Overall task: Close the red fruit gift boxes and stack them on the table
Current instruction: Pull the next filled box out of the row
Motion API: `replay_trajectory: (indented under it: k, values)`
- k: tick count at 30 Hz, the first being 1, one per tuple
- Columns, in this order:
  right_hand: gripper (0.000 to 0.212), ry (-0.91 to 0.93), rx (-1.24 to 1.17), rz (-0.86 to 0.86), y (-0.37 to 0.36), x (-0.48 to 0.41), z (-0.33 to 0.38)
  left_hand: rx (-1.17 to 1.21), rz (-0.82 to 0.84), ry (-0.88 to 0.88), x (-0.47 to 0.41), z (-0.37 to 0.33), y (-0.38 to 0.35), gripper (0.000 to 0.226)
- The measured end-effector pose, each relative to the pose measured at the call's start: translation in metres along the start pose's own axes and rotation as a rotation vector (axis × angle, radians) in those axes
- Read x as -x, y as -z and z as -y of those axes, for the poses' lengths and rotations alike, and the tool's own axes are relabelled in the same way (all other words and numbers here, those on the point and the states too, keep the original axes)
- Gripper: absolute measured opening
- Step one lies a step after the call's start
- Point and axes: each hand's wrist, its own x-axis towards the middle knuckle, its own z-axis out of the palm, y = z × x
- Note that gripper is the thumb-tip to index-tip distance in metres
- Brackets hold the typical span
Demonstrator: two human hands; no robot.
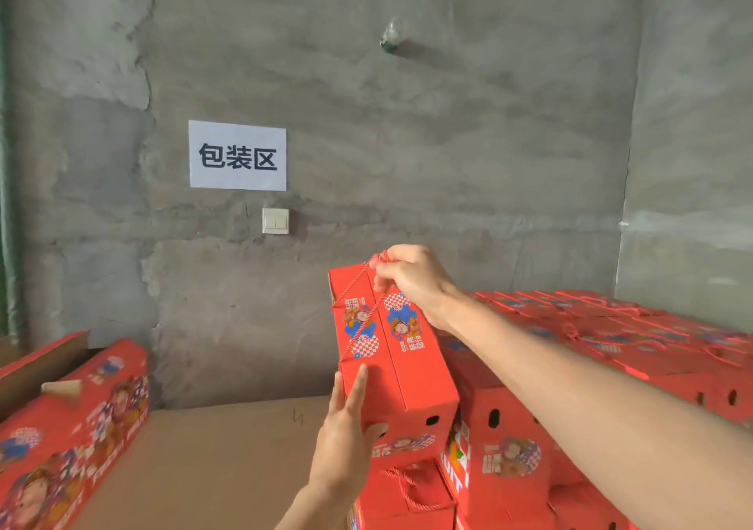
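Observation:
A closed red fruit gift box (401,360) with cartoon prints hangs tilted above the edge of the stack, its far end raised. My right hand (411,281) grips its red rope handle (358,309) at the top. With straight fingers, my left hand (346,436) presses against the box's near left side. Below it lies another closed red box (407,493) with a rope handle. A large stack of closed red boxes (619,334) fills the right side.
Brown cardboard (212,460) covers the table in the middle. Red boxes (69,436) lie at the left, one with an open flap. A grey concrete wall with a paper sign (237,155) and a light switch (276,220) stands behind.

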Motion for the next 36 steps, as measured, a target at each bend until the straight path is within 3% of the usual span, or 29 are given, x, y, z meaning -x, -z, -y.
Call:
replay_trajectory:
  k: [4,6,8,12,14,17,18,20,22,29,33,36]
  values:
    - [0.016,-0.068,0.561,0.159,-0.005,-0.013,-0.080,0.060,0.078,0.094,-0.047,0.024,-0.035,0.082]
    - [0.068,-0.163,0.803,0.353,-0.023,0.000,-0.132,0.054,0.129,0.116,-0.054,0.040,-0.049,0.081]
    - [0.083,-0.113,0.942,0.439,-0.044,0.018,-0.172,0.020,0.130,0.129,-0.056,0.057,-0.064,0.076]
    - [0.082,0.120,1.087,0.251,-0.082,0.049,-0.208,-0.105,0.218,0.067,-0.041,0.083,-0.097,0.073]
    - [0.076,0.155,1.111,0.177,-0.093,0.059,-0.214,-0.128,0.226,0.024,-0.032,0.092,-0.114,0.067]
    - [0.067,0.084,1.135,0.362,-0.103,0.055,-0.234,-0.090,0.099,0.074,-0.027,0.103,-0.122,0.049]
    - [0.066,0.036,1.147,0.424,-0.105,0.049,-0.240,-0.158,0.129,0.141,-0.026,0.107,-0.129,0.055]
    - [0.067,0.029,1.151,0.436,-0.111,0.031,-0.246,-0.254,0.395,0.223,-0.026,0.103,-0.123,0.083]
    - [0.069,-0.004,1.128,0.439,-0.119,0.012,-0.253,-0.330,0.488,0.269,-0.033,0.101,-0.114,0.095]
    - [0.087,-0.078,0.986,0.429,-0.128,-0.053,-0.291,-0.622,0.645,0.205,-0.040,0.089,-0.104,0.037]
    - [0.080,-0.065,0.815,0.245,-0.152,-0.028,-0.332,-0.713,0.619,0.103,-0.038,0.090,-0.109,0.055]
    - [0.057,-0.163,0.797,0.342,-0.166,-0.012,-0.361,-0.716,0.573,0.037,-0.029,0.098,-0.117,0.061]
